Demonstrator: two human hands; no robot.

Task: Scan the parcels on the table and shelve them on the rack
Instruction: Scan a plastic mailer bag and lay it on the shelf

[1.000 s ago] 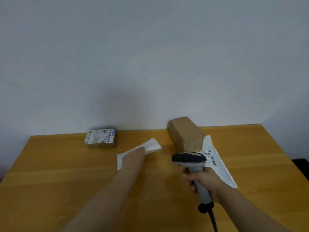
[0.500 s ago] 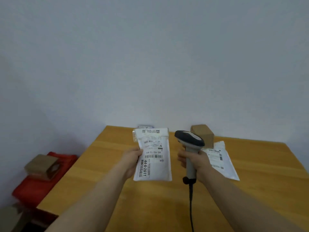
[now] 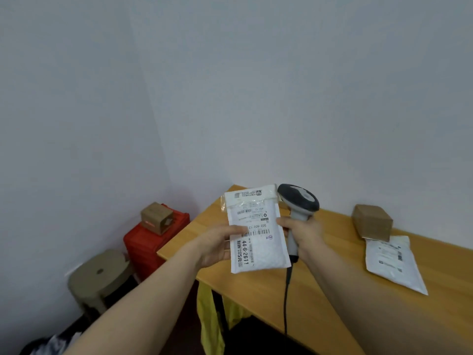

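My left hand (image 3: 216, 243) holds a white padded mailer (image 3: 261, 249) upright above the table's left end, label and barcodes facing me. My right hand (image 3: 303, 233) grips the handle of a grey and black barcode scanner (image 3: 298, 201), whose head sits just right of the mailer's top edge; its cable hangs down over the table. On the wooden table (image 3: 332, 290) at the right lie a brown cardboard box (image 3: 372, 221) and a second white mailer (image 3: 391, 262), its top edge under the box. No rack is in view.
A red crate (image 3: 151, 242) stands on the floor left of the table with a small cardboard box (image 3: 156, 217) on top. A khaki round stool (image 3: 99, 272) is in front of it. Yellow cloth (image 3: 210, 319) hangs under the table edge. White walls meet in the corner.
My left hand took the white mailer off the table and raised it label-up beside the scanner. My view has swung left, bringing the red crate and stool into sight.
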